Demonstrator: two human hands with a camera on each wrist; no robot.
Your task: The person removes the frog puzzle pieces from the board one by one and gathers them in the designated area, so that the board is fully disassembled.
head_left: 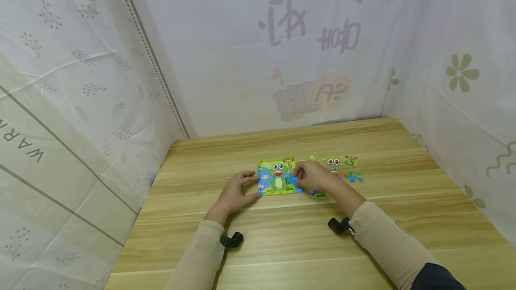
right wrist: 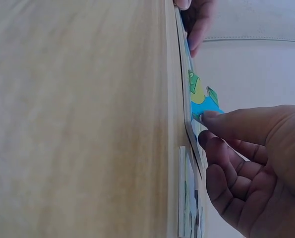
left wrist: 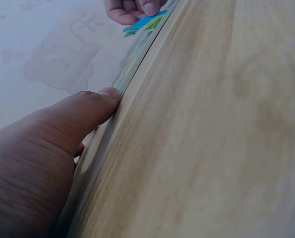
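Observation:
In the head view a frog picture board [head_left: 278, 178] lies on the table between the hands. My left hand [head_left: 235, 194] rests at the board's left edge, its fingers spread and the thumb touching the near corner. At the right edge, my right hand [head_left: 314, 176] pinches a jigsaw piece [right wrist: 206, 103], blue with green and yellow, between thumb and fingers. The right wrist view shows this piece tilted up from the board. To the right lie several loose jigsaw pieces [head_left: 354, 176], with frog eyes on one piece [head_left: 333, 162]; my right hand and forearm hide part of this group.
The wooden table [head_left: 274, 254] carries the board and pieces. Printed white curtains [head_left: 225, 57] hang behind it and along both sides. Black wrist cameras [head_left: 231, 240] sit on both forearms, close above the tabletop.

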